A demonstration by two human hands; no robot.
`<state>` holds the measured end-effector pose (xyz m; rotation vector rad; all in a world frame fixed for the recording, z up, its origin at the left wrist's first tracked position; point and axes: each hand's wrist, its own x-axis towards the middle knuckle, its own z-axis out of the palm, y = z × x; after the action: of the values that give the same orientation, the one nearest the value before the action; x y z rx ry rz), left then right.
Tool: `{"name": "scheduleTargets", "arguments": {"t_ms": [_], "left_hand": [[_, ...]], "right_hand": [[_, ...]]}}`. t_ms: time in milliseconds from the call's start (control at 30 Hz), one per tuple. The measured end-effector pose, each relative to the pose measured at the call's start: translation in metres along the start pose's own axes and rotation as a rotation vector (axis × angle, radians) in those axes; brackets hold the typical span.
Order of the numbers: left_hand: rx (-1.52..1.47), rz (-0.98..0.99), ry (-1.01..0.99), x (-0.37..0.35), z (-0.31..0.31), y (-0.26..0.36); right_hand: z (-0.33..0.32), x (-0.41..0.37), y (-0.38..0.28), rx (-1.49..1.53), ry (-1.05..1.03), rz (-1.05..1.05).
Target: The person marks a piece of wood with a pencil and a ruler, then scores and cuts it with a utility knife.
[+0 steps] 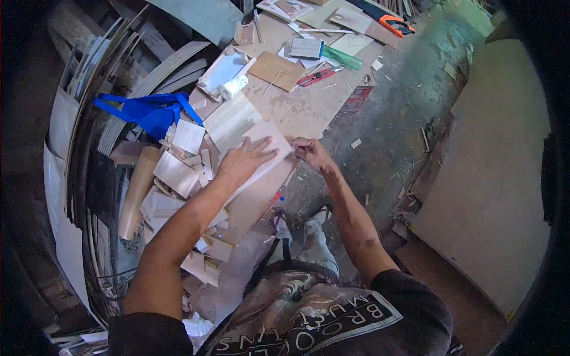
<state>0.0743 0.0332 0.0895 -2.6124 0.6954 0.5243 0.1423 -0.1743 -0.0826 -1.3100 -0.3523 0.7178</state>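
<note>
My left hand (242,163) lies flat with spread fingers on a thin pale board (278,135), pressing it against the worktable. At the right corner of that board, my right hand (313,154) has its fingers pinched together. Whatever sits between those fingertips is too small to make out. Another light wood-grained panel (228,121) lies just beyond my left hand.
A red utility knife (320,76), a brown board (276,70), a green strip (341,57) and an orange-handled saw (396,25) lie farther up the table. Wood offcuts (178,172) and a blue bag (148,113) crowd the left. A large panel (487,178) leans at right.
</note>
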Motion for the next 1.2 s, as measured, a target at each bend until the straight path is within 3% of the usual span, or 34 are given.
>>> {"name": "scheduleTargets", "arguments": {"t_ms": [133,367,400,467,533,633,733,767,867,933,1000,1033,1100,1200], "left_hand": [[0.01,-0.017,-0.029,0.0,-0.006,-0.001],[0.034,-0.014,-0.024,0.0,-0.002,0.0],[0.029,-0.018,-0.023,0.0,-0.002,0.001],[-0.007,-0.017,-0.03,0.0,-0.003,-0.001],[0.001,-0.024,-0.025,-0.001,0.0,-0.001],[-0.005,-0.033,0.005,-0.001,0.005,0.0],[0.0,-0.058,0.062,-0.001,0.015,0.002],[0.021,-0.064,0.092,0.0,0.019,0.002],[-0.001,-0.136,0.14,-0.005,0.018,0.009],[-0.084,-0.176,0.18,-0.01,0.027,0.013],[-0.144,-0.422,0.238,-0.025,0.036,0.016],[-0.17,-0.437,0.257,-0.032,0.053,0.012],[-0.729,-0.613,0.378,-0.051,0.084,0.002],[-0.792,-0.478,0.338,-0.05,0.088,-0.019]], "right_hand": [[-0.005,-0.021,0.004,-0.025,0.029,-0.105],[-0.03,-0.083,-0.008,-0.125,-0.017,-0.032],[-0.035,-0.086,0.006,-0.161,0.082,-0.044],[-0.037,-0.082,0.011,-0.2,0.165,-0.064],[-0.036,-0.067,-0.011,0.025,0.234,0.131],[0.008,-0.033,-0.055,-0.074,0.345,0.093],[0.037,-0.006,-0.084,-0.193,0.306,0.131],[0.033,0.003,-0.065,-0.223,0.244,0.002],[0.027,0.017,-0.043,-0.366,0.183,0.006],[0.032,0.015,-0.052,-0.382,0.203,-0.016],[0.034,0.011,-0.063,-0.318,0.191,0.078],[0.032,0.013,-0.069,-0.352,0.183,0.083],[0.034,0.018,-0.074,-0.51,0.199,0.218],[0.04,0.014,-0.079,-0.439,0.197,0.107]]}}
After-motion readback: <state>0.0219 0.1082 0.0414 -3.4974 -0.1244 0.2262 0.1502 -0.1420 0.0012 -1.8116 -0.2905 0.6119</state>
